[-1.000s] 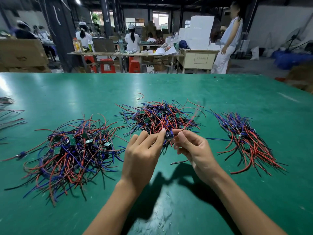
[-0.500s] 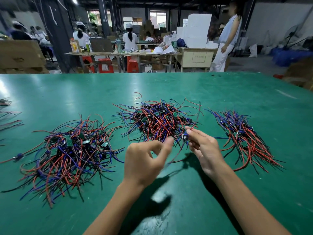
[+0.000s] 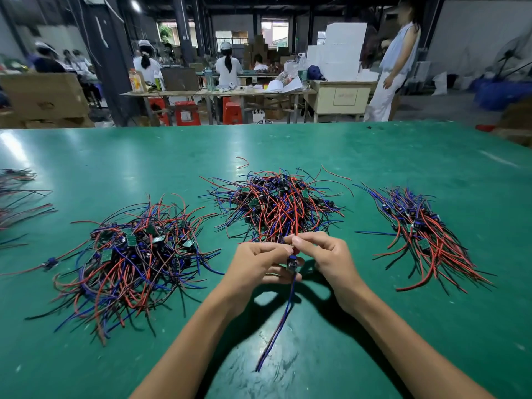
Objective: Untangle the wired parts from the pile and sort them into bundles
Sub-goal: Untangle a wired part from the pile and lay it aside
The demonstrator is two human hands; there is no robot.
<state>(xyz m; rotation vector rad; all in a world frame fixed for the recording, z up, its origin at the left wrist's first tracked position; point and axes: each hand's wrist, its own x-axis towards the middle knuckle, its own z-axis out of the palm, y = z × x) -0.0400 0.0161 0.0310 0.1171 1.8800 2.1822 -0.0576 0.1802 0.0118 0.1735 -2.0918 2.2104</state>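
Pinched between both hands, just above the green table [image 3: 374, 156]: one wired part [image 3: 291, 264], a small dark component with blue wires hanging down toward the viewer and a red lead running up toward the pile; left hand [image 3: 256, 266] curled round it from the left, fingertips closed on the lead near the component; right hand [image 3: 328, 259] curled in from the right, thumb and forefinger closed on the same lead at the top; both hands touching or nearly touching at the fingertips; exact contact under the fingers hidden.

Just beyond the hands, the middle pile [image 3: 276, 205], a tangle of red, blue and black wires with small green boards; the held red lead reaching into its near edge. To the left, well apart from the hands, a wider left pile [image 3: 129, 254] of the same parts, loosely spread, with a stray part [image 3: 50, 263] lying off its left side. To the right, the sorted bundle [image 3: 420, 228], wires lying roughly parallel and fanned toward the near right, components gathered at the far end. At the far left edge, more wire ends [image 3: 20, 197], cut off by the frame.

Beyond the table, a workshop: seated workers [image 3: 229, 67] at a long bench, red stools [image 3: 187, 112], stacked white boxes [image 3: 339, 50], a standing person [image 3: 394, 61] on the right.
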